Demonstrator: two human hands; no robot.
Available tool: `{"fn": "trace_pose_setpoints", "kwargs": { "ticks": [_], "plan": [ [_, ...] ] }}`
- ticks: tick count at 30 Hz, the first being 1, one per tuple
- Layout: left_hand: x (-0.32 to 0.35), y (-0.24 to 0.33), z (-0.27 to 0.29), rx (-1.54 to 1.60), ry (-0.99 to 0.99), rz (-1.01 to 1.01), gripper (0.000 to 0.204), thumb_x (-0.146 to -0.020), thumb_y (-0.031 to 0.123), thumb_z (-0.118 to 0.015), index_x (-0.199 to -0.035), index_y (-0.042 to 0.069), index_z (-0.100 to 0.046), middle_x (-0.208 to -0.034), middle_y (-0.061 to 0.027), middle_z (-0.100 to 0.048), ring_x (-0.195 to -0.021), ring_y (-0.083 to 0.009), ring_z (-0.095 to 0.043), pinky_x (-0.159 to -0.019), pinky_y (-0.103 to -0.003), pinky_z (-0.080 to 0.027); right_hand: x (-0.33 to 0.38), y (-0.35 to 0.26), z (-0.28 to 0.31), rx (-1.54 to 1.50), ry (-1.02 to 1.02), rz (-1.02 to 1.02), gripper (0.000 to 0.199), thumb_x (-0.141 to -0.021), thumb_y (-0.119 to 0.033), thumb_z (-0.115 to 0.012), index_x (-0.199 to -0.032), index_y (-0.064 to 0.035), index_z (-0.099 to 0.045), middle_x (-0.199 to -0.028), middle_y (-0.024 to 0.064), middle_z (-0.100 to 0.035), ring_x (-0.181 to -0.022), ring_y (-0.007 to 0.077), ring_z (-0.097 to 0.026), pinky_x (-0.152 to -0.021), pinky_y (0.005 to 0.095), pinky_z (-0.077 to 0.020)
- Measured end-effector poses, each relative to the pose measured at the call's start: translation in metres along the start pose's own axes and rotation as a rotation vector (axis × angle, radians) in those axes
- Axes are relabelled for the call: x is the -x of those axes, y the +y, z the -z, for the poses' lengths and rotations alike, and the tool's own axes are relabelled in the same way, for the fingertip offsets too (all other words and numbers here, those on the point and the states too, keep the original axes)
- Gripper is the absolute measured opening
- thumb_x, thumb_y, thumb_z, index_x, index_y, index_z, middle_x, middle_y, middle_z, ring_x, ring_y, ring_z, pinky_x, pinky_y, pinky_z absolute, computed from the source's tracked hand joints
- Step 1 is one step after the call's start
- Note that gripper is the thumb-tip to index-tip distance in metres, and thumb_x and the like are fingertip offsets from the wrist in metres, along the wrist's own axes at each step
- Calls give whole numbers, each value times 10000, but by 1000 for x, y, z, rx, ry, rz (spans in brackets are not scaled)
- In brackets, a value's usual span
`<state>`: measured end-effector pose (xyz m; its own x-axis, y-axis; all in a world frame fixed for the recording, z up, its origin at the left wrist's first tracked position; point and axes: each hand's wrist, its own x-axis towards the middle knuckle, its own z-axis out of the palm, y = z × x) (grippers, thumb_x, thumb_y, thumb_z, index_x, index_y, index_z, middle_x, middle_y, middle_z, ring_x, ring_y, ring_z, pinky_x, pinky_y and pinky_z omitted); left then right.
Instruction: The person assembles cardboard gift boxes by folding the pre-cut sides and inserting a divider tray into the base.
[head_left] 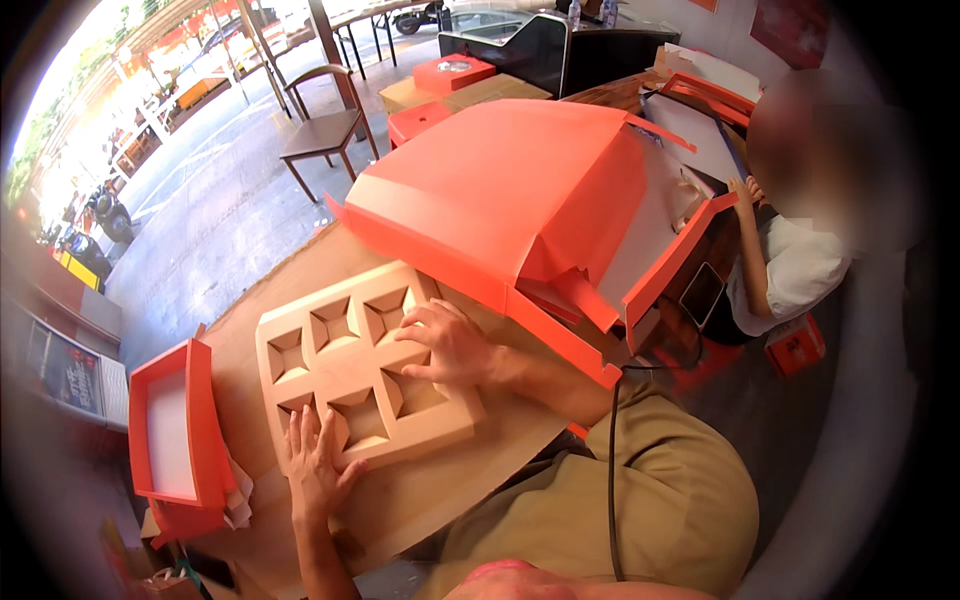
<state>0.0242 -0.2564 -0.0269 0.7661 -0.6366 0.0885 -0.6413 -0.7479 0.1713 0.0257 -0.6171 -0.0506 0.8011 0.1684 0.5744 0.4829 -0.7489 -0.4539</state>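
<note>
A tan cardboard tray insert (366,367) with several square, slope-sided compartments lies at a slant on the brown work surface (237,385). My left hand (318,465) rests on its near left corner, fingers apart and nothing held, the fingertips by the near left compartment. Across the insert's right side reaches my right hand (452,345), fingers spread and slightly bent over the compartments there. It covers part of the right-hand openings, and no object shows in it.
An open orange box with a white inside (206,425) stands left of the insert. Stacked large orange card sheets (480,190) rise beyond it. A black cable (613,470) hangs by my right leg. At right, a co-worker's hands (745,190) touch a flat panel. A chair (325,135) stands farther off.
</note>
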Motion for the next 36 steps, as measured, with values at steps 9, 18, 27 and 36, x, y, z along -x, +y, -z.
{"fn": "trace_pose_setpoints", "kwargs": {
  "ticks": [9,18,27,36],
  "plan": [
    [-12,-4,-11,-45,-13,77,788,-1002,588,-576,-1642,156,-419,-1695,-250,-329,-1594,-435,-239,-1296,-551,-157,17,-7,-2,46,-315,-5,789,-916,-639,-693,-1474,-89,-596,-1585,257,-449,-1526,434,-348,-1275,590,-222],
    [-9,-2,-14,-67,-65,116,784,-996,576,-601,-1642,167,-426,-1720,-247,-277,-1607,-423,-213,-1301,-557,-133,24,-7,-9,225,-511,14,1087,-858,-840,-605,-1682,-192,-314,-1735,246,-211,-1617,437,-160,-1298,622,-120],
    [-12,1,-8,-100,-18,153,852,-916,664,-668,-1636,266,-445,-1728,-244,-255,-1616,-434,-191,-1283,-606,-156,22,-8,-8,284,-544,35,1080,-864,-848,-578,-1697,-224,-290,-1720,254,-247,-1603,440,-200,-1292,634,-110],
    [-12,-13,-19,-24,-84,179,922,-885,709,-667,-1655,270,-415,-1761,-259,-139,-1612,-502,-142,-1229,-740,-115,20,-10,-6,262,-548,21,1039,-872,-855,-548,-1665,-209,-366,-1704,250,-284,-1593,440,-215,-1296,623,-102]
  ]
}}
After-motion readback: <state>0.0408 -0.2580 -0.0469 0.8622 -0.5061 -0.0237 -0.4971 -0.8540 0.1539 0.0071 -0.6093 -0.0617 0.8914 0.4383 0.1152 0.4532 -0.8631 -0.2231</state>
